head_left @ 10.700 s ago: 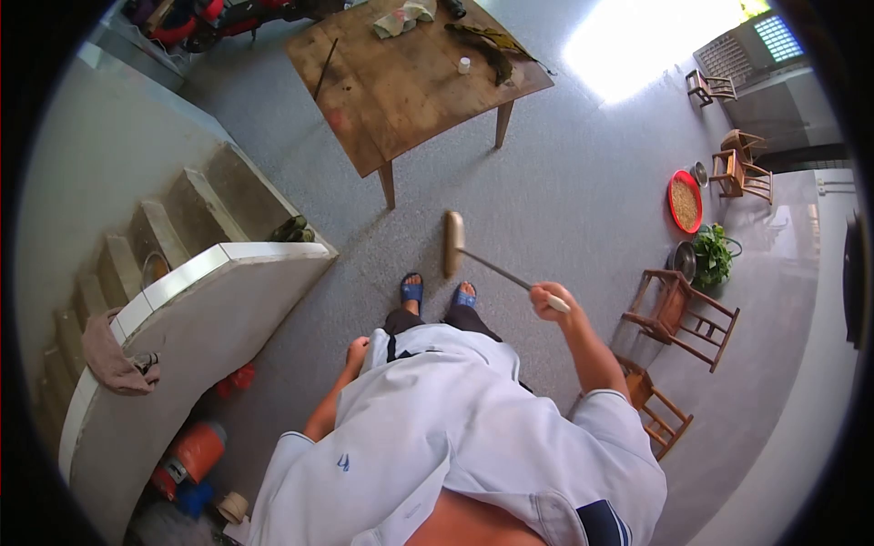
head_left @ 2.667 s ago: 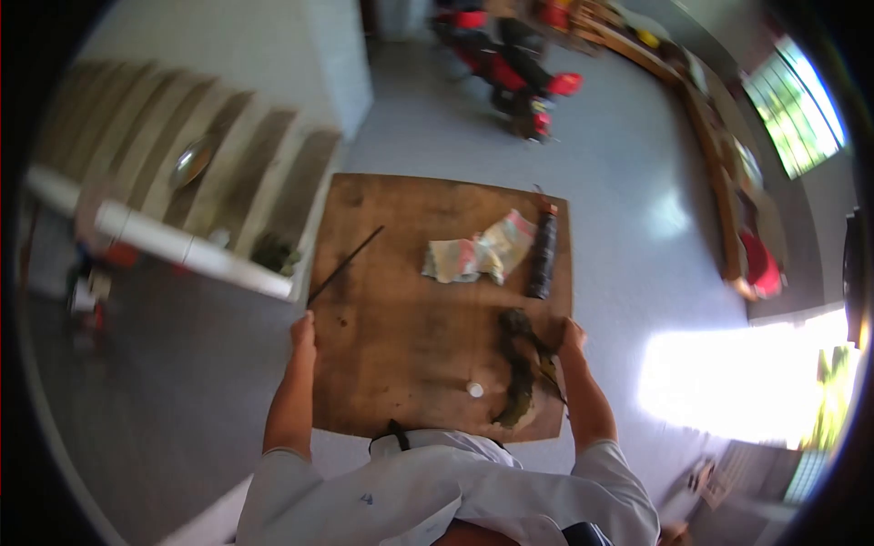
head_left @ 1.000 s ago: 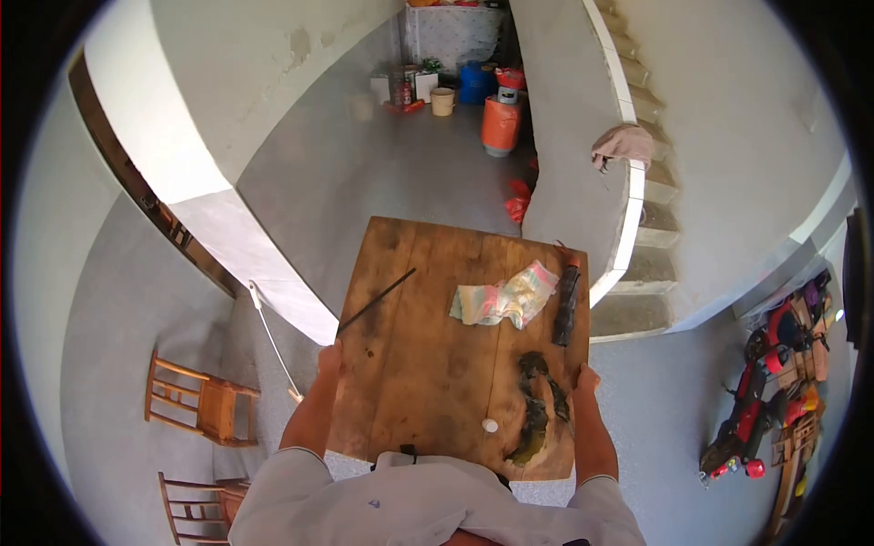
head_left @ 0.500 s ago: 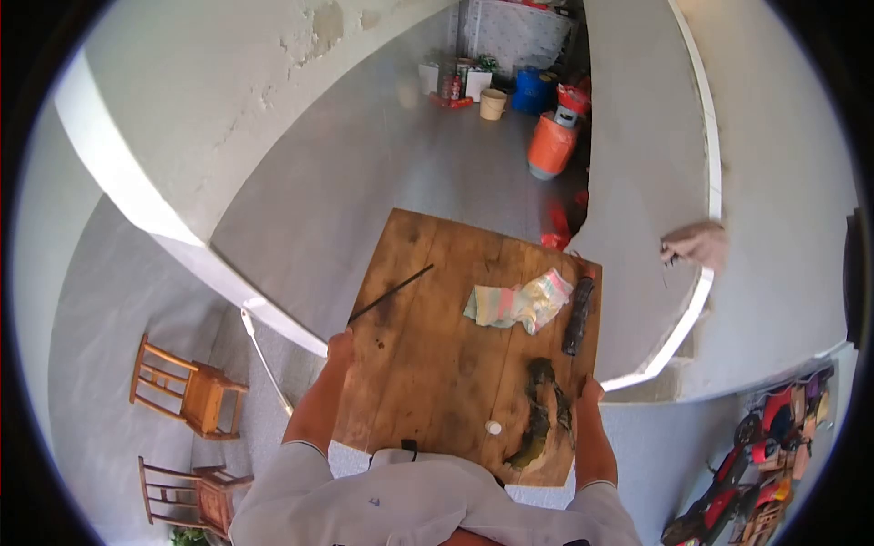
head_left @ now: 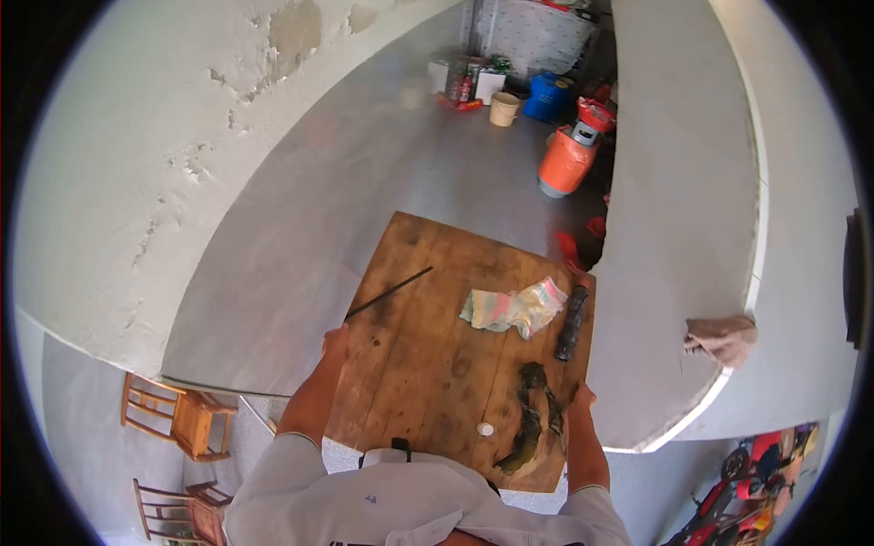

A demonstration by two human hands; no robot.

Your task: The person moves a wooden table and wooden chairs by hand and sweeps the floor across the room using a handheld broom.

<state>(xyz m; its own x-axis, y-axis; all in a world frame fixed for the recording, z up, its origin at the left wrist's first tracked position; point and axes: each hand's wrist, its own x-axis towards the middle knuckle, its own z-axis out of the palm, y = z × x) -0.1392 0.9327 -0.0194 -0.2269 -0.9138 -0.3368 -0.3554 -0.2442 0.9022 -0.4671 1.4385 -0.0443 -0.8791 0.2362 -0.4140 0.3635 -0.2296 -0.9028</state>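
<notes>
My left hand is closed on the left edge of a square wooden table, its fingers curled out of sight below the top. On the opposite edge my right hand grips the same table. A thin dark rod lies near my left hand. Toward the far right side rest a crumpled pastel cloth and a dark cylinder that looks wrapped. Close to my right hand is a dark green, strap-like bundle, whose kind I cannot make out. A small white round piece sits beside it.
Walls with a pale edge flank the opening on both sides; a brown cloth hangs on the right one. Ahead stand an orange gas cylinder, a blue bucket and a beige bucket. Wooden chairs are at left, a red motorbike at right.
The table and I have advanced through the opening between the walls. The gas cylinder and buckets look nearer, and the chairs have slipped further back. Both hands keep their hold.
</notes>
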